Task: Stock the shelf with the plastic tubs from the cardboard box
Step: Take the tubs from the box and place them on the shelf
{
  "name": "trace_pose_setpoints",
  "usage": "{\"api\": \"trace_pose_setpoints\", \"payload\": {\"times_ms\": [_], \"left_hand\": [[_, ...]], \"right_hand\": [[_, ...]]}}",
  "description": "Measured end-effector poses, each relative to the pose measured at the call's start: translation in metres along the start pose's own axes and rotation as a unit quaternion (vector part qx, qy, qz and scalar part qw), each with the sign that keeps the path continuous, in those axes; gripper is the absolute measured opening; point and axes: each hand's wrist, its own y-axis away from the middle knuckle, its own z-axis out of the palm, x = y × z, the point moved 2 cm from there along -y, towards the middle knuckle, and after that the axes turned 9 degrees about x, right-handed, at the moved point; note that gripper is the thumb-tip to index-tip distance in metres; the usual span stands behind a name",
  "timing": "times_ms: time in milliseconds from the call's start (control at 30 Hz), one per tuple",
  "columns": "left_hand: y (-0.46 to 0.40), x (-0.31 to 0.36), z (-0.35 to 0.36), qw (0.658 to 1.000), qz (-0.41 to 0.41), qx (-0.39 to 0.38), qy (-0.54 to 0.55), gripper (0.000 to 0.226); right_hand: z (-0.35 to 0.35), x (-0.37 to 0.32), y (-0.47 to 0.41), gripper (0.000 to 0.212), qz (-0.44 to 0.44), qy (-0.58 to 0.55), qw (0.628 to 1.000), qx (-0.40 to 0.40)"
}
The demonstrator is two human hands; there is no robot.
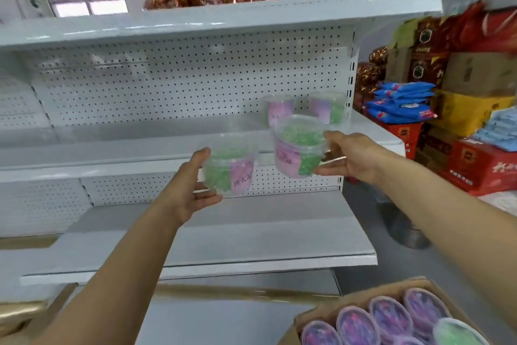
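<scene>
Holding one plastic tub each, both hands are raised in front of the middle shelf (173, 146). The left hand (186, 196) cups its tub (228, 169) with fingers spread around the wall and thumb under the base. The right hand (351, 158) grips a second tub (298, 147) by its side, fingers curled round the wall. Both tubs are in the air, not yet set down. Behind the right-hand tub, two tubs (278, 108) stand at the right end of the middle shelf, against the perforated back panel. Below the shelf unit, to the right, the cardboard box (361, 301) holds several more lidded tubs. Estimated progress: early. Two tubs are placed, two are in transit, and most shelf length remains unfilled.
</scene>
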Motion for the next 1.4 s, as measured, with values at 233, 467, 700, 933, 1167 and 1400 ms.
{"api": "trace_pose_setpoints", "payload": {"times_ms": [233,467,700,933,1167,1400], "left_hand": [[-0.073,0.054,-0.034,1.0,0.011,0.009,-0.019,0.06],[-0.135,0.085,-0.063,1.0,0.012,-0.004,-0.024,0.056],[-0.185,0.093,-0.07,1.0,-0.002,-0.006,-0.026,0.06],[-0.214,0.098,-0.064,0.998,-0.001,-0.024,-0.054,0.054],[-0.231,0.1,-0.062,0.997,-0.012,-0.028,-0.076,0.051],[-0.24,0.103,-0.058,0.994,0.001,-0.019,-0.105,0.048]], "right_hand": [[0.1,-0.033,-0.058,0.048,0.003,0.009,1.0,0.007],[0.151,-0.028,-0.098,0.052,-0.026,0.142,0.985,0.096],[0.172,-0.016,-0.088,0.042,-0.482,0.467,0.721,0.17],[0.21,-0.038,-0.154,0.029,-0.402,0.477,0.771,0.128],[0.225,-0.053,-0.193,0.033,-0.304,0.547,0.765,0.15],[0.223,-0.049,-0.197,0.027,-0.33,0.547,0.752,0.164]]}}
